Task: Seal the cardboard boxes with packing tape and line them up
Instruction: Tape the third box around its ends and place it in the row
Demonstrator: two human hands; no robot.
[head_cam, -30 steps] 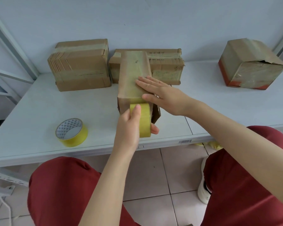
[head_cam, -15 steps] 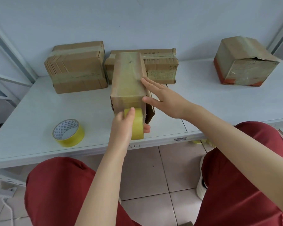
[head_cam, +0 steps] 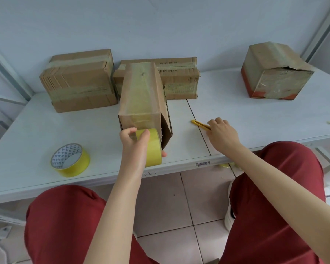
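Observation:
A tall narrow cardboard box (head_cam: 141, 96) stands in the middle of the white table (head_cam: 236, 115), a strip of tape running along its top and down its near face. My left hand (head_cam: 134, 143) grips a yellow tape roll (head_cam: 152, 147) held against the bottom of that near face. To the right, my right hand (head_cam: 222, 130) lies over a yellow utility knife (head_cam: 199, 124) on the table, fingers curled around its handle end. Two taped boxes, the left one (head_cam: 78, 80) and the flat one (head_cam: 179, 80), sit against the back wall.
A second yellow tape roll (head_cam: 70, 160) lies flat at the table's front left. A worn box with a red base (head_cam: 274, 71) sits at the back right. Metal shelf uprights flank the table. My red-trousered knees are below the table's front edge.
My right hand left the top of the tall box and moved right and down onto the utility knife. My left hand keeps the tape roll at the box's near face.

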